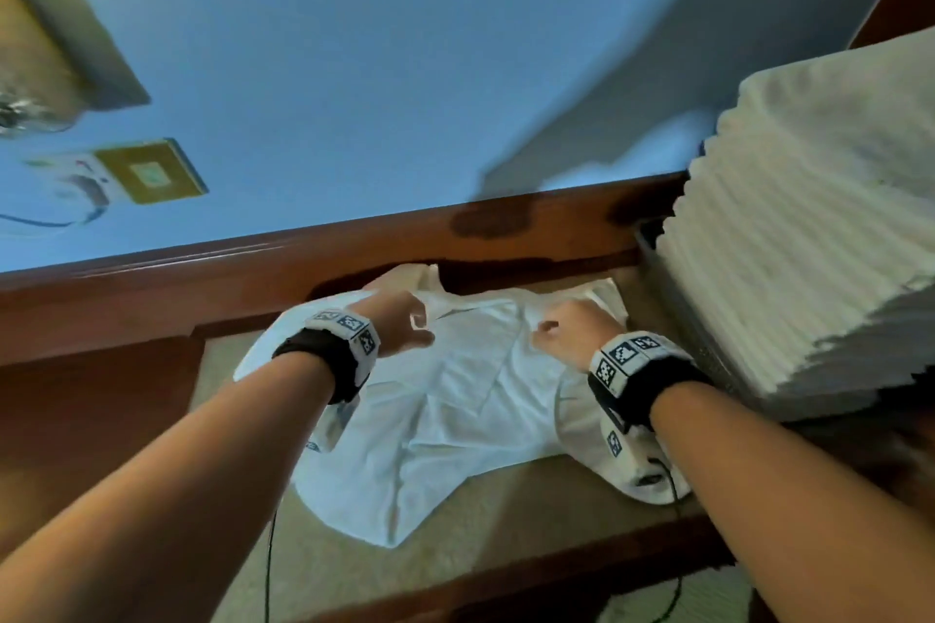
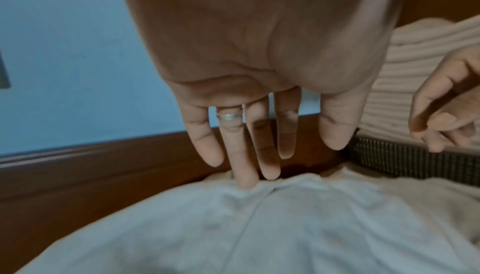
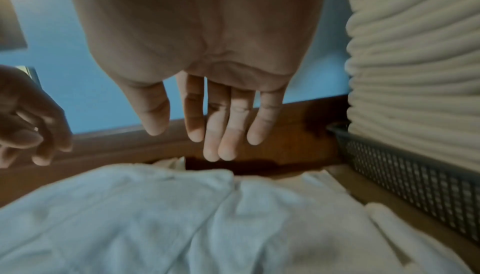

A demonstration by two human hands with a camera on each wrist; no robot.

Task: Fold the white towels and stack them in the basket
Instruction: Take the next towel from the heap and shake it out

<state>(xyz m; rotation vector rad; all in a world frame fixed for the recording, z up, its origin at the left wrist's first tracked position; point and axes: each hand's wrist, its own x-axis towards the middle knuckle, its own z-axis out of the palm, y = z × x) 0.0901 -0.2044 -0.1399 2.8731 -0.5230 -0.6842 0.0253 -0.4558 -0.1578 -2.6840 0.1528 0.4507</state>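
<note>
A crumpled white towel [image 1: 455, 395] lies spread on the beige surface in front of me. My left hand [image 1: 405, 326] hovers over its far left part, fingers straight; in the left wrist view a fingertip [image 2: 245, 184] touches the towel's far edge [image 2: 285, 206]. My right hand [image 1: 571, 329] hangs above the towel's far right part with straight fingers [image 3: 221, 134], clear of the cloth [image 3: 182, 217]. A tall stack of folded white towels [image 1: 809, 238] fills a grey mesh basket [image 3: 415, 180] at the right.
A dark wooden ledge [image 1: 253, 283] runs along the far side below a blue wall [image 1: 354, 66]. A gold-framed item [image 1: 152, 172] is on the wall at the left. Black cables [image 1: 270, 562] trail from the wrist cameras.
</note>
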